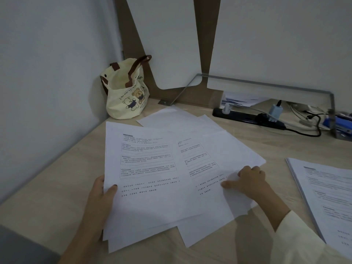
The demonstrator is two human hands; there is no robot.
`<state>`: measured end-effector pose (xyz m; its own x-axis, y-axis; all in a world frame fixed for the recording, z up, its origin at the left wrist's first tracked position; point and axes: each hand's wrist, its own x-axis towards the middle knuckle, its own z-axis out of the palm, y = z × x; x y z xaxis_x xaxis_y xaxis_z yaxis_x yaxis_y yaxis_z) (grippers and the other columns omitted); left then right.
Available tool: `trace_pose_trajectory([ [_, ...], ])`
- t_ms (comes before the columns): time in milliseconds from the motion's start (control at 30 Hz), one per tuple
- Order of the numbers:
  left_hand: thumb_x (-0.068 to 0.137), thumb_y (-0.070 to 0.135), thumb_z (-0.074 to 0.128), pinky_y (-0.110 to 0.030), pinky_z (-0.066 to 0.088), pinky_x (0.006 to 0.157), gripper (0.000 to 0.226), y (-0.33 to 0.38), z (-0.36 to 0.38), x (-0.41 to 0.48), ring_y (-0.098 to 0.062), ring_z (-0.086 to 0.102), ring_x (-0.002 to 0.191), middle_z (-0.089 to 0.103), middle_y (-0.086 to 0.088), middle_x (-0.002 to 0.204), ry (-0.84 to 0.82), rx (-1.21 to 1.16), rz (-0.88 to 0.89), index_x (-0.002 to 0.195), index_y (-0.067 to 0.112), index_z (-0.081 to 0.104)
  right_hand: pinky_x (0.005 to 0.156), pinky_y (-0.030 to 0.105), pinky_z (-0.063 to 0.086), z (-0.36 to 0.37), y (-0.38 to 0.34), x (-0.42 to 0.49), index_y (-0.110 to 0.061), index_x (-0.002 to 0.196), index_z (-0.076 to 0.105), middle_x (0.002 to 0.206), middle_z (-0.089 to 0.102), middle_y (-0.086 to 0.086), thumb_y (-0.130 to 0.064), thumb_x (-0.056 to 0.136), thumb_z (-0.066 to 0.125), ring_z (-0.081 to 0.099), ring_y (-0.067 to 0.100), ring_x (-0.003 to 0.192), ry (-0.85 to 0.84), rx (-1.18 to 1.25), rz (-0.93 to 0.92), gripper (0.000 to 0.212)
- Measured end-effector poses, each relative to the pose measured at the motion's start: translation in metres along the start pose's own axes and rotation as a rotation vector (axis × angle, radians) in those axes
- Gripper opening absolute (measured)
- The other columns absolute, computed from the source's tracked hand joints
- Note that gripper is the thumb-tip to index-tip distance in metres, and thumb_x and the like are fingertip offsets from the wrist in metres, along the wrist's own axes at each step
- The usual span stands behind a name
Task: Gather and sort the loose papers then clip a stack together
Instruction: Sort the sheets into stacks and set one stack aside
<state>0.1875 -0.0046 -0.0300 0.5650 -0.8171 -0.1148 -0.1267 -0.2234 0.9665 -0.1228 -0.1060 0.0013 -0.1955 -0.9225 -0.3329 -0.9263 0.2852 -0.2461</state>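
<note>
Several loose printed sheets (pixel 152 168) lie fanned over the middle of the wooden desk (pixel 62 187). My left hand (pixel 102 195) grips the left edge of the top sheets, thumb on the page and fingers hidden underneath. On a sheet (pixel 219 168) that sticks out to the right, my right hand (pixel 249 180) presses down with curled fingers near its right edge. A blank sheet (pixel 171 119) lies farther back. At the right edge of the desk sits a separate neat stack of printed pages (pixel 327 191). No clip is visible.
A cream tote bag (pixel 126 92) with bear prints stands in the back left corner against the wall. At the back right, a black power strip (pixel 247 117) with plugs and cables lies under a metal-framed shelf (pixel 266 84). A blue object (pixel 341 124) sits at far right.
</note>
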Motion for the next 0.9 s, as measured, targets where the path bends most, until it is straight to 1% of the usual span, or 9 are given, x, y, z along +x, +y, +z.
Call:
trace_pose_trajectory([
  [100, 0.093, 0.002, 0.045, -0.034, 0.038, 0.081, 0.032, -0.002, -0.001, -0.001, -0.025, 0.052, 0.099, 0.055, -0.009, 0.115, 0.024, -0.004, 0.001, 0.124, 0.006, 0.047, 0.097, 0.038, 0.036, -0.003, -0.003, 0.0, -0.002, 0.127, 0.038, 0.129, 0.039, 0.015, -0.049, 0.071, 0.071, 0.034, 0.032, 0.126, 0.0, 0.035, 0.005, 0.08],
  [233, 0.093, 0.002, 0.043, -0.033, 0.036, 0.081, 0.031, 0.001, 0.0, -0.004, -0.022, 0.049, 0.098, 0.053, -0.006, 0.112, 0.044, -0.006, 0.011, 0.124, 0.005, 0.047, 0.072, 0.03, 0.037, -0.002, 0.0, -0.004, -0.005, 0.109, 0.037, 0.105, 0.05, 0.011, -0.028, 0.081, 0.068, 0.048, 0.023, 0.089, -0.069, 0.305, -0.055, 0.047],
  [300, 0.093, 0.002, 0.044, -0.033, 0.036, 0.082, 0.032, 0.002, 0.0, -0.004, -0.022, 0.049, 0.099, 0.053, -0.006, 0.113, 0.048, -0.01, -0.002, 0.124, 0.005, 0.047, 0.074, 0.03, 0.038, -0.002, 0.007, -0.001, -0.006, 0.109, 0.048, 0.112, 0.057, 0.014, -0.019, 0.088, 0.058, 0.048, 0.022, 0.087, 0.05, 0.334, -0.092, 0.027],
  [367, 0.093, 0.002, 0.044, -0.033, 0.037, 0.083, 0.032, 0.002, -0.001, -0.003, -0.022, 0.05, 0.099, 0.053, -0.006, 0.113, 0.051, -0.024, -0.016, 0.125, 0.006, 0.046, 0.08, 0.033, 0.039, -0.006, 0.016, 0.0, -0.002, 0.114, 0.058, 0.112, 0.06, 0.016, -0.012, 0.091, 0.051, 0.051, 0.025, 0.09, 0.196, 0.465, -0.081, 0.026],
  [467, 0.093, 0.003, 0.044, -0.034, 0.037, 0.083, 0.033, 0.001, -0.003, -0.002, -0.023, 0.05, 0.1, 0.053, -0.006, 0.114, 0.057, -0.047, -0.033, 0.126, 0.006, 0.047, 0.078, 0.035, 0.04, -0.02, 0.033, -0.002, 0.002, 0.111, 0.063, 0.101, 0.062, 0.02, -0.007, 0.092, 0.046, 0.052, 0.026, 0.087, 0.363, 0.845, -0.013, 0.026],
  [533, 0.093, 0.003, 0.044, -0.036, 0.039, 0.084, 0.034, 0.001, -0.003, -0.002, -0.024, 0.051, 0.1, 0.054, -0.007, 0.116, 0.06, -0.061, -0.049, 0.126, 0.007, 0.046, 0.072, 0.034, 0.048, -0.029, 0.044, -0.002, -0.005, 0.108, 0.063, 0.11, 0.061, 0.024, -0.006, 0.092, 0.046, 0.052, 0.026, 0.088, 0.382, 1.14, 0.07, 0.023],
  [667, 0.093, 0.004, 0.044, -0.037, 0.041, 0.084, 0.033, 0.003, -0.002, -0.002, -0.025, 0.052, 0.1, 0.055, -0.007, 0.116, 0.056, -0.088, -0.075, 0.125, 0.009, 0.047, 0.041, 0.015, 0.052, -0.04, 0.056, -0.005, -0.006, 0.129, 0.049, 0.117, 0.052, 0.006, -0.006, 0.094, 0.047, 0.054, 0.01, 0.078, 0.283, 1.652, 0.201, 0.035],
  [800, 0.093, 0.003, 0.044, -0.035, 0.043, 0.078, 0.03, 0.007, 0.003, -0.008, -0.025, 0.054, 0.096, 0.056, -0.008, 0.115, -0.001, -0.141, -0.079, 0.123, 0.008, 0.049, 0.038, 0.017, 0.051, -0.035, 0.054, -0.011, -0.011, 0.086, 0.06, 0.09, 0.061, 0.002, -0.013, 0.092, 0.052, 0.056, 0.012, 0.074, 0.138, 1.522, 0.143, 0.011],
  [900, 0.093, 0.005, 0.045, -0.034, 0.045, 0.072, 0.027, 0.012, 0.012, -0.012, -0.024, 0.058, 0.093, 0.06, -0.007, 0.113, -0.048, -0.17, -0.076, 0.119, 0.013, 0.05, 0.054, 0.028, 0.053, -0.026, 0.045, -0.017, -0.009, 0.093, 0.064, 0.092, 0.065, 0.008, -0.018, 0.091, 0.054, 0.061, 0.02, 0.077, 0.043, 1.354, 0.038, 0.013],
])
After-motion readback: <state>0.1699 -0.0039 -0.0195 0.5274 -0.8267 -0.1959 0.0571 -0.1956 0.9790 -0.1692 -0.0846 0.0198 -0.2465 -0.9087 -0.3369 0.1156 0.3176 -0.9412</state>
